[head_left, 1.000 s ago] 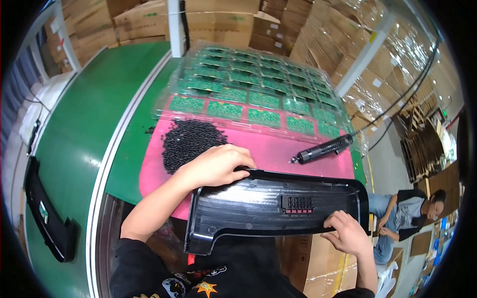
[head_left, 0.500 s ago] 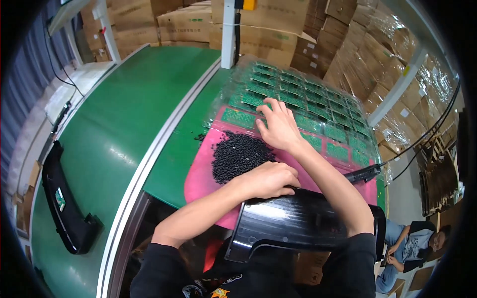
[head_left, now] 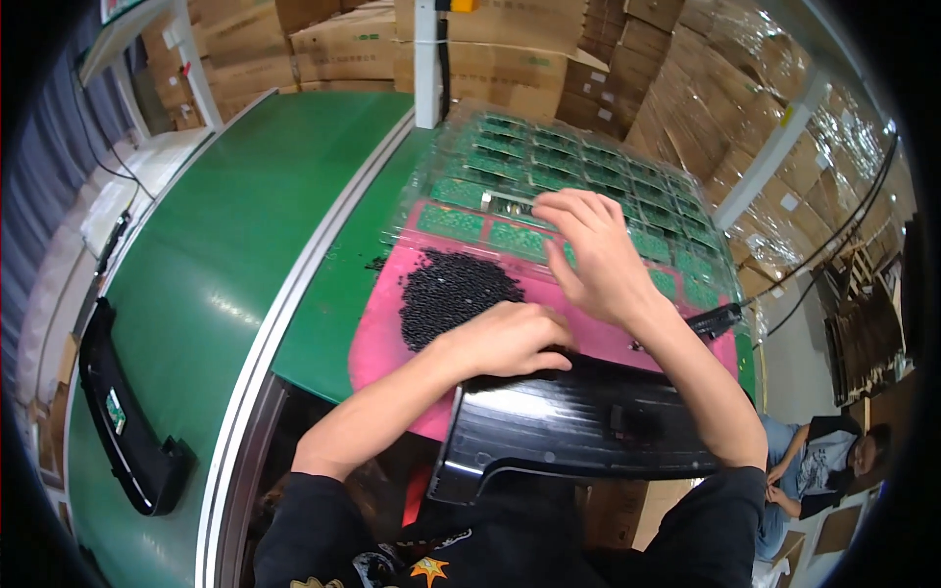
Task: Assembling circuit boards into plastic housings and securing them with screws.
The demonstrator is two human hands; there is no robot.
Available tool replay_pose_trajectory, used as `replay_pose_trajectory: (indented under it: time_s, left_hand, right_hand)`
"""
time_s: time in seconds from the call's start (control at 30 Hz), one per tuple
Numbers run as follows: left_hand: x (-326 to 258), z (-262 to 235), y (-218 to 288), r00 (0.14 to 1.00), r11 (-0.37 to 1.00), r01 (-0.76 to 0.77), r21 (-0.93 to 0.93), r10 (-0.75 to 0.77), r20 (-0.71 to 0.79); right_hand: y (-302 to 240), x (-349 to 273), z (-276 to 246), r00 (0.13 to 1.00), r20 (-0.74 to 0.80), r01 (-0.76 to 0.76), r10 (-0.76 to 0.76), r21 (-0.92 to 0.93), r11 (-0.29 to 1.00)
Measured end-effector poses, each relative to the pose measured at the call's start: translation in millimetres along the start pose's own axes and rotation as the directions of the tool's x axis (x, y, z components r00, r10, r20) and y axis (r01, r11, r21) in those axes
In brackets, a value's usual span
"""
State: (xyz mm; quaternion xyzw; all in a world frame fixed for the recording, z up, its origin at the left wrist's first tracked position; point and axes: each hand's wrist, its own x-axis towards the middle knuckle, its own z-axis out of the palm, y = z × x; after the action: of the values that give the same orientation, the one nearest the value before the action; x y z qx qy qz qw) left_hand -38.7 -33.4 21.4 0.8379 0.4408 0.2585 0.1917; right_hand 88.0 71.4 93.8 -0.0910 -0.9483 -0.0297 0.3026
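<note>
My right hand (head_left: 598, 253) is over the clear plastic tray (head_left: 404, 201), its fingers pinching one end of a small green circuit board (head_left: 510, 207) that is tilted above the others. Rows of green circuit boards (head_left: 449, 221) fill that tray. Curled over the far edge of a glossy black plastic housing (head_left: 569, 416), my left hand (head_left: 515, 338) holds it near my body; its fingertips are partly hidden. Just beyond the left hand, a heap of small black screws or pellets (head_left: 453, 297), too small to name surely, lies on a pink mat (head_left: 377, 343).
A dark cylindrical tool with a cable (head_left: 716, 321) lies right of my right forearm. On the green conveyor (head_left: 235, 255) to the left lies another black housing (head_left: 123, 412) with a board in it. Cardboard boxes (head_left: 490, 83) stand behind; a seated person (head_left: 814, 470) is at right.
My right hand has drawn back and to the right, and a circuit board now shows raised in its fingers. The left hand stays on the housing. The whole view has shifted slightly.
</note>
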Motion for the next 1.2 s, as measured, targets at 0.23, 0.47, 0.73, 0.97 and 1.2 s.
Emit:
replay_pose_trajectory:
  time_s: [0.23, 0.47, 0.73, 0.97, 1.2]
  left_hand:
    - [7, -25, 14, 0.976, 0.980, 0.019, -0.200, -0.061, -0.208]
    - [31, -33, 82, 1.000, 0.953, -0.016, -0.302, 0.023, 0.020]
    - [48, -8, 94, 0.998, 0.829, 0.028, -0.558, 0.004, 0.056]
    - [58, 8, 88, 0.981, 0.605, 0.193, -0.773, -0.144, 0.133]
    - [48, 36, 76, 0.985, 0.952, 0.127, -0.277, -0.089, 0.147]
  right_hand:
    - [-36, -83, -116, 0.992, 0.097, -0.101, 0.084, 0.179, 0.979]
    - [-41, -133, -139, 0.980, 0.109, -0.190, 0.168, 0.244, 0.951]
    - [-34, -188, -151, 0.961, -0.063, -0.266, 0.269, 0.055, 0.962]
    - [-30, -227, -136, 0.916, -0.119, -0.370, 0.384, 0.125, 0.921]
    - [-27, -253, -106, 0.832, 0.138, -0.546, 0.538, 0.379, 0.747]
